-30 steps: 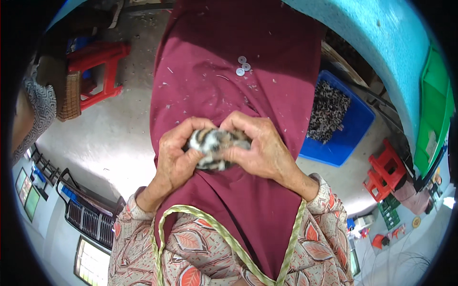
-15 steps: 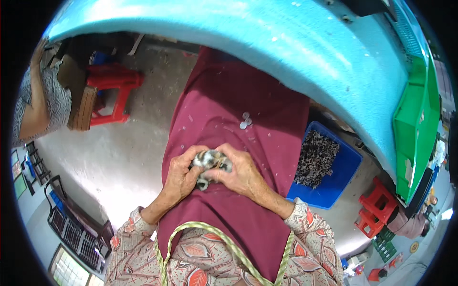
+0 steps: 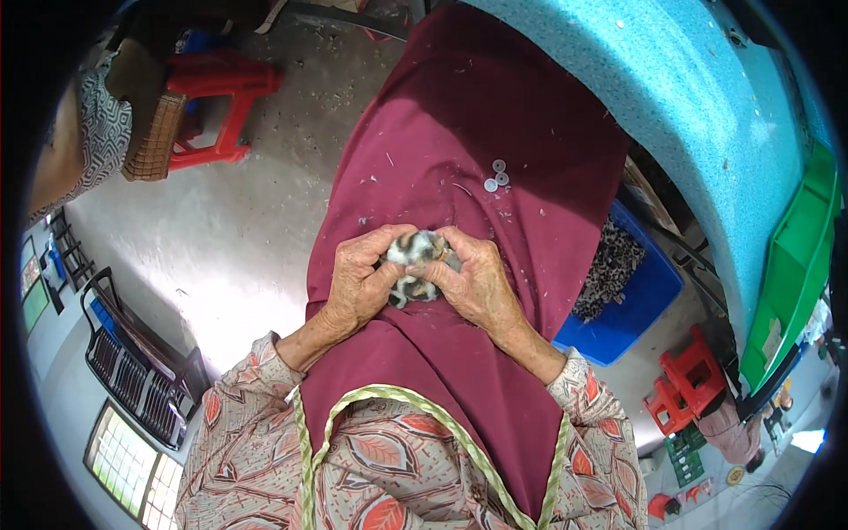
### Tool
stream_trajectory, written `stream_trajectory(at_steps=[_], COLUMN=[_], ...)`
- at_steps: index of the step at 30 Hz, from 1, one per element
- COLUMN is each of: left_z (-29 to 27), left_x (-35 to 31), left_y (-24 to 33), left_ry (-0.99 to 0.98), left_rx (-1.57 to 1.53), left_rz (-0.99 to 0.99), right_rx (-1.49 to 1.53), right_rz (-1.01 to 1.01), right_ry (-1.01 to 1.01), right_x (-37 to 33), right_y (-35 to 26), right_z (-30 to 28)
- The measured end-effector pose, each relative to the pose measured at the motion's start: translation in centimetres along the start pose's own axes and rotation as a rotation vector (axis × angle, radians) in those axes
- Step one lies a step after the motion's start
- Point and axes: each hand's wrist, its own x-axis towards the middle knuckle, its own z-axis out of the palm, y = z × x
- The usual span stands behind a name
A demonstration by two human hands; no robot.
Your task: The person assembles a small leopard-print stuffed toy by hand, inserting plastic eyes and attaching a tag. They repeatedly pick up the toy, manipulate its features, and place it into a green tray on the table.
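Grip: L hand (image 3: 360, 268) and R hand (image 3: 480, 284) both closed in w/ thumbs and curled fingers, pinching opp. sides of a small, rounded, furry-looking white, black & tan piece (image 3: 415, 250). Gap = only as wide as the piece; thumbs meet nr its middle, so exact fingertip hold hidden. Piece sits just above/on the lap of a maroon cloth apron (image 3: 415, 159), approx. centre.

Handling (my judgement): v. light, soft, squashy, not fragile, prob. not slippery; fuzz may shed. Best held at both side edges, thumbs on top, w/o crushing.

Further out: 3 small round translucent discs (image 3: 500, 178) on apron; to R, blue plastic bin (image 3: 649, 305) w/ black-&-white fluffy pcs (image 3: 614, 265); beyond, turquoise speckled surface (image 3: 671, 97), green plastic tray (image 3: 799, 247). Far L: red plastic stool (image 3: 231, 115).
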Motion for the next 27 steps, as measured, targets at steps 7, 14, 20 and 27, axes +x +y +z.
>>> stream_trajectory(at_steps=[7,14,20,27], left_z=[0.5,0.0,-2.4,-2.0], left_x=[-0.1,0.2,1.6,1.8], left_y=[-0.5,0.3,2.1,2.8], left_ry=[0.018,-0.012,-0.384,-0.683], left_rx=[-0.03,-0.338,-0.9,-1.138], left_rz=[-0.048,-0.214,-0.648,-0.738], right_rx=[0.018,0.434,0.024,-0.039], right_rz=[0.117,0.15,-0.119,-0.358], right_ry=[-0.044,-0.141,-0.096,-0.073], right_x=[0.1,0.6,1.1,0.6], right_y=[0.0,0.3,-1.1,-1.1], right_z=[-0.3,-2.9,-4.3,-4.7])
